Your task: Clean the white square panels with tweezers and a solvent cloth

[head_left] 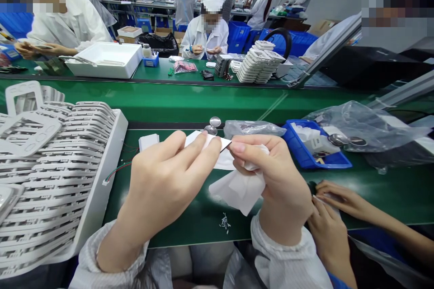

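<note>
My left hand (169, 176) grips a flat white piece (224, 142) with a dark edge, its fingers lying over the top. At the piece's right corner, the thumb and forefinger of my right hand (276, 167) are pinched together. A crumpled white cloth or tissue (242, 189) is held in my right hand and hangs below it. Under the hands, another white sheet (225, 161) lies on the green table (183, 230). Small white scraps (224, 222) are scattered near the table's front edge.
A white tray (117, 144) of stacked white frames stands left. Behind my hands are round metal lids (214, 122) and a plastic bag (254, 128). A blue bin (305, 156) sits right. Another person's hands (327, 221) are close by my right arm. People work across the green conveyor (162, 97).
</note>
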`<state>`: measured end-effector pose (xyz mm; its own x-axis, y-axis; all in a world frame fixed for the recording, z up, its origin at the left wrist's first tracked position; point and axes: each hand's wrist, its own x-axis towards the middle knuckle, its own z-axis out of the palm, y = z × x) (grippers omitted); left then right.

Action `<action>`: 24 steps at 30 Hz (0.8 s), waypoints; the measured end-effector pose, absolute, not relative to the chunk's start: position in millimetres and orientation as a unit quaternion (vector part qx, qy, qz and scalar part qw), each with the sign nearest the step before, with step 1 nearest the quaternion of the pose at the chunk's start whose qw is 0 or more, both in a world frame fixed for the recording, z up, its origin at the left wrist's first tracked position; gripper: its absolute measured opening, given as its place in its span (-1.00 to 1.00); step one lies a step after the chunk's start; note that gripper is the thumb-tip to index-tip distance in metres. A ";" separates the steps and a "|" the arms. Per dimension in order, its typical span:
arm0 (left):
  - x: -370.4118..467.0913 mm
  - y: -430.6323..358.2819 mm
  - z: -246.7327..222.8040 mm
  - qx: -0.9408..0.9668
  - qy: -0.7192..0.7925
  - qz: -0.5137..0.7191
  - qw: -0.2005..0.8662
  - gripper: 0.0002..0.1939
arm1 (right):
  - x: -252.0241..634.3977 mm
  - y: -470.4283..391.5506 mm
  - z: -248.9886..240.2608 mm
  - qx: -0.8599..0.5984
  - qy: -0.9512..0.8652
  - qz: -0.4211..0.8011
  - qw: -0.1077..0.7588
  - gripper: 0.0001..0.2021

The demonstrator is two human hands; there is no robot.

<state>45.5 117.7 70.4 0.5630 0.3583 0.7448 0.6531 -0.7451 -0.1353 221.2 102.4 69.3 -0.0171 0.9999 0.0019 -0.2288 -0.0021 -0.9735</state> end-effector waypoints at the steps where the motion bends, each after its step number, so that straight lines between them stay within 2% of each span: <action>1: 45.8 117.8 70.2 -0.861 -0.293 -0.365 0.200 -0.72 | 219.5 102.3 68.6 -0.440 -0.435 0.552 0.559 -0.67; 8: 46.1 116.5 67.4 -0.872 -0.270 -0.392 0.118 -0.67 | 214.4 100.1 62.7 -0.447 -0.408 0.505 0.615 -0.68; 11: 45.2 114.2 69.4 -0.877 -0.276 -0.392 0.029 -0.64 | 216.1 99.6 61.6 -0.404 -0.439 0.500 0.627 -0.71; 18: 45.1 108.7 77.9 -0.851 -0.285 -0.405 -0.176 -0.73 | 223.2 100.9 60.1 -0.329 -0.509 0.511 0.610 -0.78; 21: 45.6 108.5 77.0 -0.832 -0.303 -0.424 -0.191 -0.72 | 226.9 100.8 56.7 -0.352 -0.524 0.496 0.595 -0.84; 24: 45.5 109.5 75.2 -0.822 -0.331 -0.429 -0.177 -0.70 | 225.8 100.9 54.0 -0.392 -0.565 0.373 0.623 -0.92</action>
